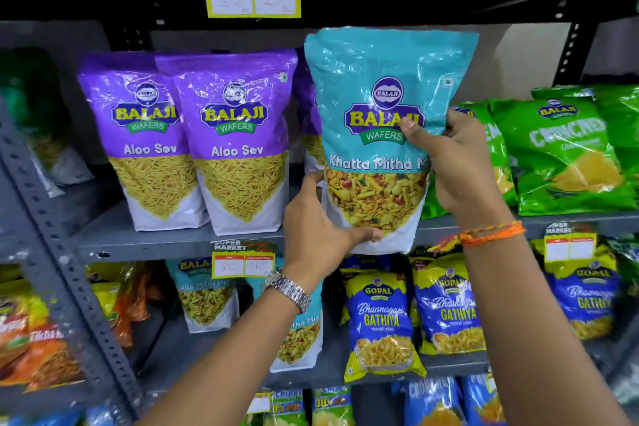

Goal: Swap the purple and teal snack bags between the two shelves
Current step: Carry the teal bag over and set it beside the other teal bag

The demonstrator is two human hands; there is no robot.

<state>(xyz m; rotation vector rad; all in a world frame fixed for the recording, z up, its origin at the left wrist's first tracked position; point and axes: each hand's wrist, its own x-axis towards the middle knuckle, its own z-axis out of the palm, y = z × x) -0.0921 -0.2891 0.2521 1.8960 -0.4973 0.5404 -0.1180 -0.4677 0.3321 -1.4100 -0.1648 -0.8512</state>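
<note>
Two bare forearms reach up from the bottom edge toward a grey metal shelving unit. Each grip is closed on one teal snack bag (pixel 383 135): the left hand (pixel 321 218), with a metal watch (pixel 288 290) on its wrist, cups the lower left corner, and the right hand (pixel 456 162), with an orange thread band (pixel 491 235) at the wrist, pinches the right side, thumb across the front.

This teal bag stands upright at the front edge of the upper shelf (pixel 138 245), its white base at the lip. It reads "Balaji Wafers, Khatta Mitha Mix" above a window of mixed snack.

Just left on that shelf stand two purple snack bags (pixel 193 135) marked "Aloo Sev", touching side by side; part of a third shows behind the teal bag. Green crisp bags (pixel 560 152) lean at the right end.

On the lower shelf (pixel 345 377) more teal bags (pixel 207 294) stand behind the left forearm, beside blue and yellow Gathiya bags (pixel 380 318). Price tags (pixel 243 264) hang from the shelf edges.
</note>
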